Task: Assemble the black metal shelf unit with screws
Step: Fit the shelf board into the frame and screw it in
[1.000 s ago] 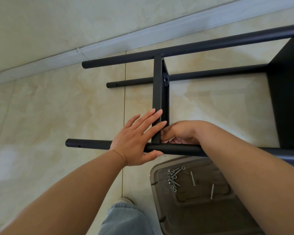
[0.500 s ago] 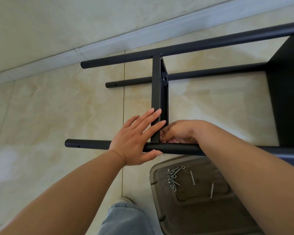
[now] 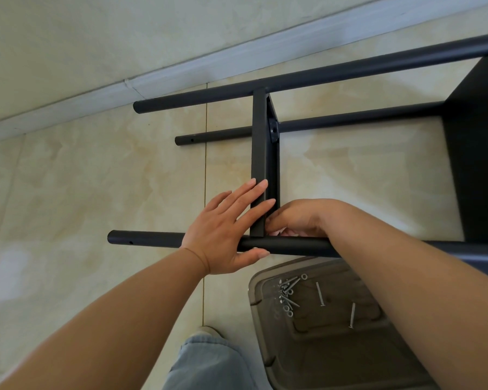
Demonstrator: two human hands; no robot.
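Note:
The black metal shelf unit lies on its side on the tiled floor, with a near round pole (image 3: 147, 240) running left to right. A flat shelf panel (image 3: 259, 153), seen edge-on, joins it to the far pole (image 3: 335, 76). My left hand (image 3: 228, 229) lies flat, fingers against the panel's left face and thumb under the near pole. My right hand (image 3: 299, 218) is curled at the joint on the panel's right side; its fingertips and anything in them are hidden. Several silver screws (image 3: 289, 294) and washers lie in a brown plastic lid (image 3: 335, 342).
A second black shelf panel (image 3: 479, 153) stands at the right. A third pole (image 3: 350, 121) lies lower, near the floor. The white skirting board (image 3: 181, 71) and wall run behind. My leg in jeans (image 3: 209, 364) and a shoe are at the bottom.
Almost nothing has moved. Both hands stay at the joint of the panel and the near pole; the view has shifted very slightly.

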